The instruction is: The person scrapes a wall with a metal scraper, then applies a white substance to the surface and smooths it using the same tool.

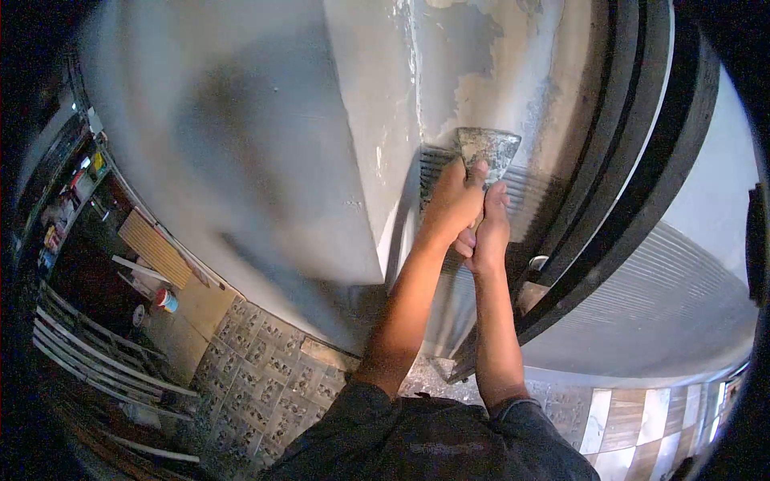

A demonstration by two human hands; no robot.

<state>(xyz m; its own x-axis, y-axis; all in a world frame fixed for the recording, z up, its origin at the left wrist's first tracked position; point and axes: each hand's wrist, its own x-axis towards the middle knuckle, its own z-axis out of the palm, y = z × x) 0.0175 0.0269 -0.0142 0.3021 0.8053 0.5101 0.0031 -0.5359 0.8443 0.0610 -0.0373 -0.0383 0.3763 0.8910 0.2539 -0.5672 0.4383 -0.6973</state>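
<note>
Both hands are closed around a putty knife [491, 147] with a wide, stained blade pointing up against the wall. My left hand [455, 196] grips it higher up, close to the blade. Lower down, my right hand [491, 228] wraps round the handle, which is mostly hidden by the fingers. Behind the blade, the wall [449, 76] has peeling patches of grey and beige paint. A ribbed grey section [525, 196] of the wall lies just below and beside the blade.
A dark frame [618, 168] curves close along my right. To the left stands a smooth grey wall corner [349, 160]. Patterned tiles [265, 361] cover the floor. Farther left are a small bucket [167, 301], a corrugated board [152, 247] and metal bars [96, 353].
</note>
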